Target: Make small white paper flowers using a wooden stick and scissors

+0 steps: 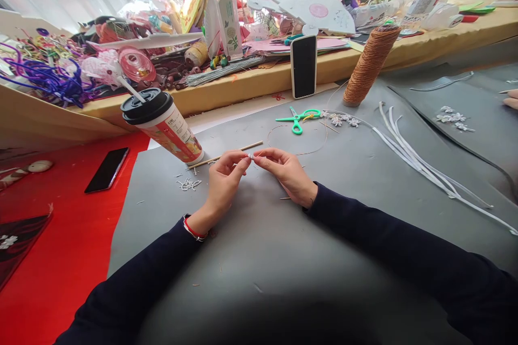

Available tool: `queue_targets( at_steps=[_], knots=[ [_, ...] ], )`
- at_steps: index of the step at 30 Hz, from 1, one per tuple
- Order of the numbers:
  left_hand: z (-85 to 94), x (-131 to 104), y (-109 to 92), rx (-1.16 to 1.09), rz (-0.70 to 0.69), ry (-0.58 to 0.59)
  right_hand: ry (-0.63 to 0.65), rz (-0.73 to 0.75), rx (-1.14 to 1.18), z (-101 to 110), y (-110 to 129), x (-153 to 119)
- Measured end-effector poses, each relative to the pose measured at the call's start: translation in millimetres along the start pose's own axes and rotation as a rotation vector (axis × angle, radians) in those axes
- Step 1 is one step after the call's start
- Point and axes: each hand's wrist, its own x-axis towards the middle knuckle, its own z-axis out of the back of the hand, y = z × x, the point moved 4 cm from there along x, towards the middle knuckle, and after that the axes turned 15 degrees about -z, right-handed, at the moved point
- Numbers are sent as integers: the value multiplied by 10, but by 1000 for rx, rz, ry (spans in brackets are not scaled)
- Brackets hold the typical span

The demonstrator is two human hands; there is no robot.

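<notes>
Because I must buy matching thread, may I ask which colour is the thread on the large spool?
The spool thread is orange-brown; the head view shows it best.

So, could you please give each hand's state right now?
Left hand: closed, pinching a small white piece.
Right hand: closed beside it; what it holds is unclear.

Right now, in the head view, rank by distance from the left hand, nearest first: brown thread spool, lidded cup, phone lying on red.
1. Lidded cup: just beyond the left hand, to its left.
2. Flat phone: farther left, on the red surface.
3. Brown thread spool: back, right side.
</notes>
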Motion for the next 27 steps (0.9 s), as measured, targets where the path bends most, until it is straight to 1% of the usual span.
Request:
queue_targets(
  at_steps=[4,7,9,12,13,15,19,25,27],
  knots=[
    [16,37,-56,153,-133,71,-7,41,-8,27,27,-19],
    [41,72,-78,275,-230,219,-12,56,-127,71,31,-20],
    [66,82,-72,360,-278,334,-43,68,-277,105,27,-15],
    [112,67,-22,431,-284,462,-127,192,-564,124,47,-21],
    [123,55,1,439,-270,497,-138,245,-641,115,52,-28],
    [137,27,42,451,-243,548,-112,309,-732,84,42,-38],
    [155,-16,81,464,-191,590,-12,286,-771,40,-14,-44],
    [204,-45,106,473,-143,583,3,292,-803,11,-27,-43],
    [216,-50,122,482,-128,579,-4,271,-785,8,-34,-31]
  ],
)
